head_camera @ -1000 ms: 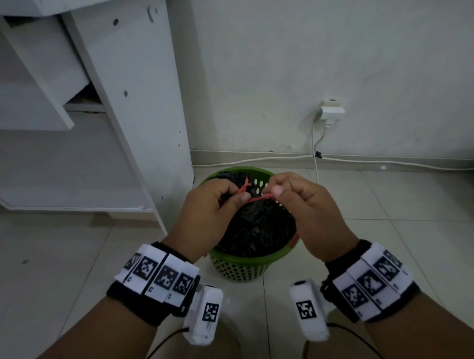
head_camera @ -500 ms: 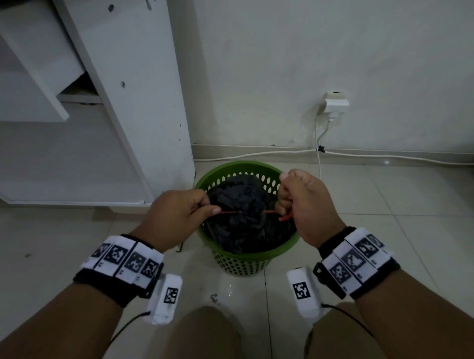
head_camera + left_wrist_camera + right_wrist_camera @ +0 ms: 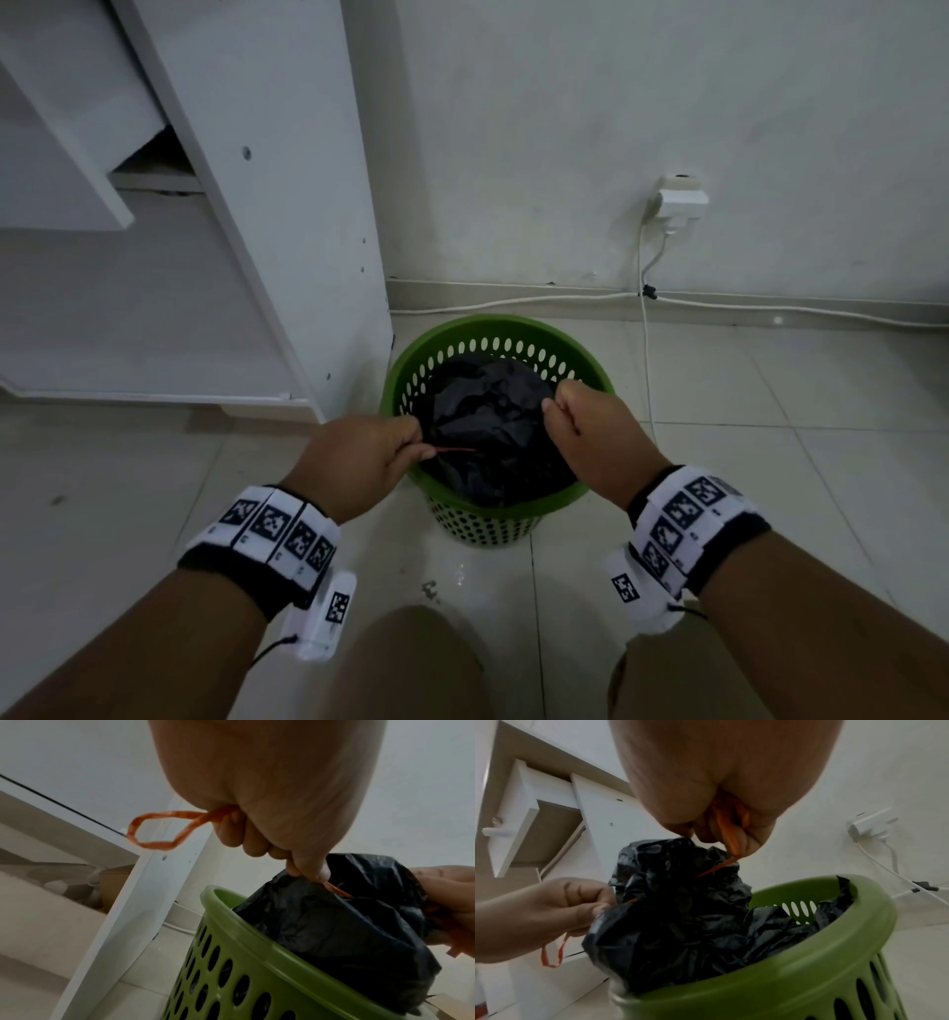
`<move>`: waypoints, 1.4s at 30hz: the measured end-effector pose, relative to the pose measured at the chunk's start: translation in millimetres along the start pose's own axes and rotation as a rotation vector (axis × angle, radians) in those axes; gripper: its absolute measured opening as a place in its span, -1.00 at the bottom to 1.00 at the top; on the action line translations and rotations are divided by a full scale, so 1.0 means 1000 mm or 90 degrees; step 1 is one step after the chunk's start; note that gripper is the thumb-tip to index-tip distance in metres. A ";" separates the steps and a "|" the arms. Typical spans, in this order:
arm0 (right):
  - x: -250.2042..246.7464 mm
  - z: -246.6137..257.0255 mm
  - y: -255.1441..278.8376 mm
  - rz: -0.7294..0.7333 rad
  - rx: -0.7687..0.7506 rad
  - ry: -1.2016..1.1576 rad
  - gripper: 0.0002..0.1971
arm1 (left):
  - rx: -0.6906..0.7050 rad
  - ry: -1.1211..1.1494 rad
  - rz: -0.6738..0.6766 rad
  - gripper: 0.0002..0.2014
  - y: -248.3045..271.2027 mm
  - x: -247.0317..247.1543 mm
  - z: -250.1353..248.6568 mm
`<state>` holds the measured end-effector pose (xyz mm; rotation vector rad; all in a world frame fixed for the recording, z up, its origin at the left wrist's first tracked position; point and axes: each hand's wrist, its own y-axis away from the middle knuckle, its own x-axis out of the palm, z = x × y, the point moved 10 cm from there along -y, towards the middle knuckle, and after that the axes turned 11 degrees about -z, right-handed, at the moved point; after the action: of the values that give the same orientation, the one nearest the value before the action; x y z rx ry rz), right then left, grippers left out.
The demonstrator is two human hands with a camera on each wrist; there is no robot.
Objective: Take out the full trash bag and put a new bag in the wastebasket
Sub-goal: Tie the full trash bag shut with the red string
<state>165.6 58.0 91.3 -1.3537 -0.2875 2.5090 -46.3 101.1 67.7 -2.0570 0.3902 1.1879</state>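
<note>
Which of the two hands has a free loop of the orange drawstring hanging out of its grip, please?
The left hand: an orange drawstring loop hangs free from its fist; the right hand shows none.

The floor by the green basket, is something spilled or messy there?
Yes, a little. On the floor tiles just in front of the green basket there is a shiny wet-looking patch and a small scrap. What they are is unclear.
</note>
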 end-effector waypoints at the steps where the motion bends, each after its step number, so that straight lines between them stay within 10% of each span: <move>1: 0.002 0.000 0.002 0.004 0.001 0.009 -0.62 | 0.002 -0.011 0.001 -0.67 0.000 0.000 -0.004; 7: -0.012 -0.025 0.007 -0.050 0.172 -0.060 -0.66 | 0.054 0.000 -0.005 -0.70 -0.007 -0.004 -0.031; 14: -0.022 -0.024 -0.003 -0.184 0.450 -0.630 -0.76 | 0.168 -0.122 -0.145 -0.86 -0.001 -0.032 -0.075; 22: 0.026 0.057 0.010 0.034 -0.064 -0.076 -0.53 | 0.136 -0.103 -0.191 -0.87 -0.010 -0.052 -0.079; 29: 0.046 0.052 0.043 0.062 -0.105 0.022 -0.57 | 0.101 -0.183 -0.276 -0.88 -0.024 -0.057 -0.069; 42: 0.031 0.019 0.034 -0.093 0.238 -0.369 -0.78 | -0.260 0.590 -0.006 -0.72 -0.006 0.026 -0.062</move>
<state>128.8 35.4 67.1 -0.4384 -0.0199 2.6018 9.7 63.4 68.1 -2.8872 0.5885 0.2282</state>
